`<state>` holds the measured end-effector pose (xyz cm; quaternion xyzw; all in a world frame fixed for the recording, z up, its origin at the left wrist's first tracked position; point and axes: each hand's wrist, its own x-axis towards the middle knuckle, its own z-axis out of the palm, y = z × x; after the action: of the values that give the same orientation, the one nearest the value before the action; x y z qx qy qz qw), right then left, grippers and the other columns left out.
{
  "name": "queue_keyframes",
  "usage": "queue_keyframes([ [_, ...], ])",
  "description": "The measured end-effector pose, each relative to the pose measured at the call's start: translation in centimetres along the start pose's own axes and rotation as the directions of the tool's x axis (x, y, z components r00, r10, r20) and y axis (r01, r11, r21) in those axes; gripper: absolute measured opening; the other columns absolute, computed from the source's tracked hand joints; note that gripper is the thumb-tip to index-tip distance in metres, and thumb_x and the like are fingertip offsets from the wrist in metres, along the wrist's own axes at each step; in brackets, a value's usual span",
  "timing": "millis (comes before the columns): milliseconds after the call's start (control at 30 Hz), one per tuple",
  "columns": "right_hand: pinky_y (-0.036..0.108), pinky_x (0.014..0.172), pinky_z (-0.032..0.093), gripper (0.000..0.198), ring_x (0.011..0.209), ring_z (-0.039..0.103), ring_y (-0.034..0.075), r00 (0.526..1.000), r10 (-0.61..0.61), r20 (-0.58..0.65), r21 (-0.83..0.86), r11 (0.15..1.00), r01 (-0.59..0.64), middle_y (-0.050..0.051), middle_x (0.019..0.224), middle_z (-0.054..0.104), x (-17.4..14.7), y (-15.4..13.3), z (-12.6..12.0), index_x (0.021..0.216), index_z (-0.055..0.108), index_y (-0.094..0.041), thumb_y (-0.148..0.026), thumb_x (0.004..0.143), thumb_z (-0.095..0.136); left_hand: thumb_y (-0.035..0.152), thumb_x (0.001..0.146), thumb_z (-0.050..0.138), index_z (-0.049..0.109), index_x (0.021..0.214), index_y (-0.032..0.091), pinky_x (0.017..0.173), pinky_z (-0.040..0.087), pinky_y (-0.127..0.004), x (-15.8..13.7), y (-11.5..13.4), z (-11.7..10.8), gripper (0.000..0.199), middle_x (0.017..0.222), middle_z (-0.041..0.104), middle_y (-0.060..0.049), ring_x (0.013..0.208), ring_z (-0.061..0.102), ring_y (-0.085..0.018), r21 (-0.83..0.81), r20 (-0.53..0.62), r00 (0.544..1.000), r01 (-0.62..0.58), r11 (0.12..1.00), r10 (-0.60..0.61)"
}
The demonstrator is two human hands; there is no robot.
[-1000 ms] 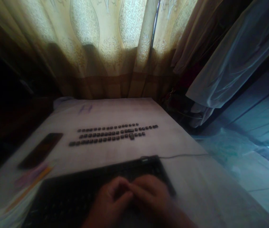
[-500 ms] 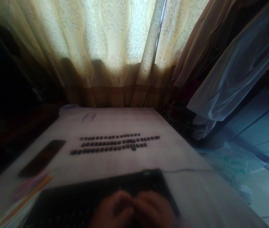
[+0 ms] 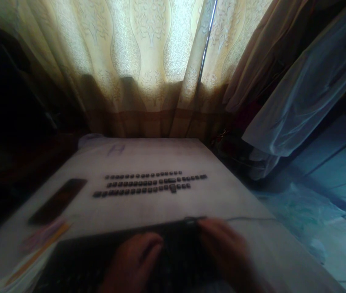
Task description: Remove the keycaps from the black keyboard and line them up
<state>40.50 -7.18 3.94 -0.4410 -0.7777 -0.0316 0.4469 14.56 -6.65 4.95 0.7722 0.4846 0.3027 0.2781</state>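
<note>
A patterned curtain (image 3: 148,61) fills the view from ten to one o'clock, lit from behind, with a pale sheer cloth (image 3: 307,93) hanging at two o'clock. Below them the bench (image 3: 236,191), covered in a light surface, runs from the centre down to the lower edge.

At six o'clock, nearest the person, lies a black keyboard (image 3: 99,256) with its cable (image 3: 249,219) trailing off toward three o'clock. Both hands rest on it — the left hand (image 3: 133,260) lies on the middle of the keyboard with its fingers loosely curled, and the right hand (image 3: 224,248) sits at the keyboard's right end, at about five o'clock, fingers bent downward over the top corner. The picture is dim and blurred, so whether either hand pinches anything cannot be told. The two hands are apart.

Beyond the keyboard, toward twelve o'clock, three rows of loose dark keycaps (image 3: 148,185) are laid out on the bench. A dark phone (image 3: 58,200) lies flat at nine o'clock, just beside the rows — and a yellow pencil (image 3: 43,248) lies at eight o'clock near the keyboard's left corner.
</note>
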Motion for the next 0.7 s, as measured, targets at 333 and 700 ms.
queue_keyframes([
  [333,0.029,0.059,0.056,0.02,0.071,0.067,0.018,0.955,0.249,0.16,-0.005,0.968,-0.251,0.007,0.088,0.07,8.0,6.9,-3.8,0.096,0.07,-0.02,-0.03,0.087,0.056,0.027,0.087,0.052,0.069,0.09,0.026,0.07,0.055,-0.025,0.1,-0.3,0.3,0.017,0.083,0.074,0.0,0.076,0.07,-0.016,0.067,0.036,0.999,-0.041,0.997,0.039],
  [700,0.033,0.08,0.052,0.023,0.087,0.069,0.021,0.745,0.545,0.384,-0.269,0.838,-0.475,0.009,0.099,0.074,7.0,14.1,1.8,0.099,0.073,-0.018,-0.019,0.083,0.057,0.027,0.086,0.054,0.069,0.09,0.03,0.063,0.053,-0.019,0.1,-1.2,0.4,0.016,0.078,0.073,0.002,0.068,0.069,-0.014,0.056,0.043,0.989,-0.146,0.988,0.143],
])
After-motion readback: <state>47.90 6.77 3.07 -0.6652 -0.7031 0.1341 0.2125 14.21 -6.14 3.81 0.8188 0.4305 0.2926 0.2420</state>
